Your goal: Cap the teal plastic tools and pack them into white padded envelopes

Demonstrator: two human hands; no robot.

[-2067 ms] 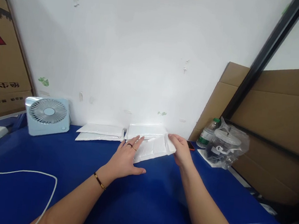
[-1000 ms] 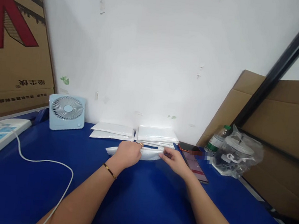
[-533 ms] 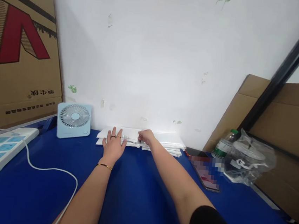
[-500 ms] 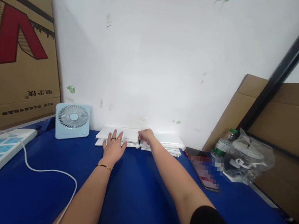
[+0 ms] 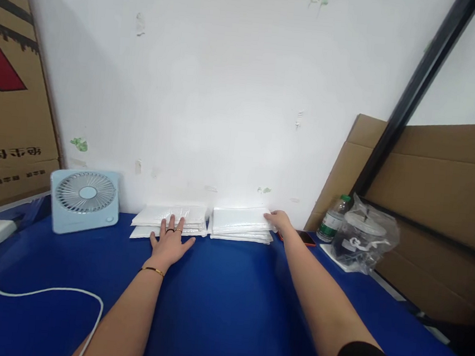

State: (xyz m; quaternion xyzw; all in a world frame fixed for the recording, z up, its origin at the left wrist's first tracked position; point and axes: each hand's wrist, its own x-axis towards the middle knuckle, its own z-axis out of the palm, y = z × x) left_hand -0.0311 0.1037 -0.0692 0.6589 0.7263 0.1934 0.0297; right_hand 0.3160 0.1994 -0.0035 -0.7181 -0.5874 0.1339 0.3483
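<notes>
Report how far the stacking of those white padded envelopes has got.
Looks done: the left stack and the right stack lie squared against the wall, none loose on the blue table. In hand: the left hand rests flat on the left stack's front edge; the right hand touches the right stack's far corner. Left: seemingly just letting go; nothing else shows.

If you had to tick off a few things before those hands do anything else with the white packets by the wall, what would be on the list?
1. Left hand flat on the left stack: ok.
2. Right hand touching the right stack at its right end: ok.
3. Two stacks lie apart, side by side: ok.
4. Right stack's edges squared: not ok, lower packets jut out.
5. Phone is apart from the right stack: cannot tell, the hand hides the gap.
6. Fan stands apart from the left stack: ok.
</notes>
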